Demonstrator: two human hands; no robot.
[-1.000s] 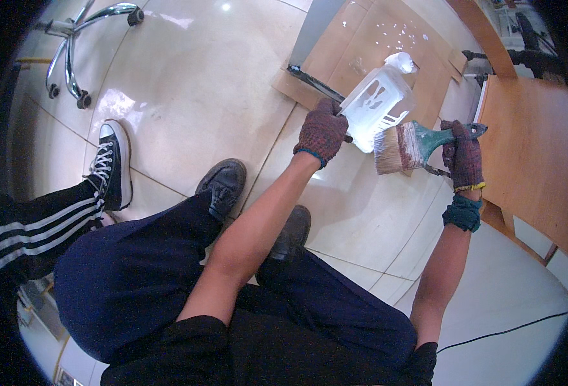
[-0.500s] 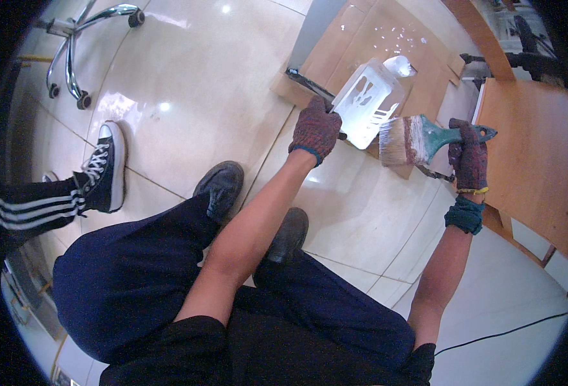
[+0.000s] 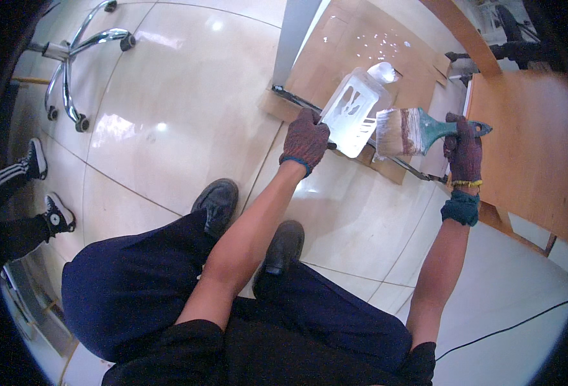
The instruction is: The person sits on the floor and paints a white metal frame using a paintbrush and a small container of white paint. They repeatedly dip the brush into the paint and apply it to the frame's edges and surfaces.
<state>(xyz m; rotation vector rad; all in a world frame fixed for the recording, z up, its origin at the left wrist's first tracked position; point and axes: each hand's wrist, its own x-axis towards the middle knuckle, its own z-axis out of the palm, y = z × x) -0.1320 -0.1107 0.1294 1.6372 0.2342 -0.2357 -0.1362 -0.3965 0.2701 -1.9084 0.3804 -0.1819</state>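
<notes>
Jug's tipped further over than a sec ago and the brush has pulled off to its right, so we're betw. loads. Our left hand point(image 3: 304, 138) is clamped round the clear plastic jug point(image 3: 353, 110) over the cardboard point(image 3: 342, 51); right hand point(image 3: 463, 149) fists the teal-handled paintbrush point(image 3: 419, 130), bristles just beside the jug.

The brush point(image 3: 405, 130) is swinging around, its bristles now pointing left right beside the jug point(image 3: 355, 110) instead of hanging low under it. The right hand point(image 3: 463, 147) is lifting a bit, and the jug is tipping flatter in the left hand point(image 3: 304, 136). The sneakers point(image 3: 57, 213) far left are stepping away.
</notes>
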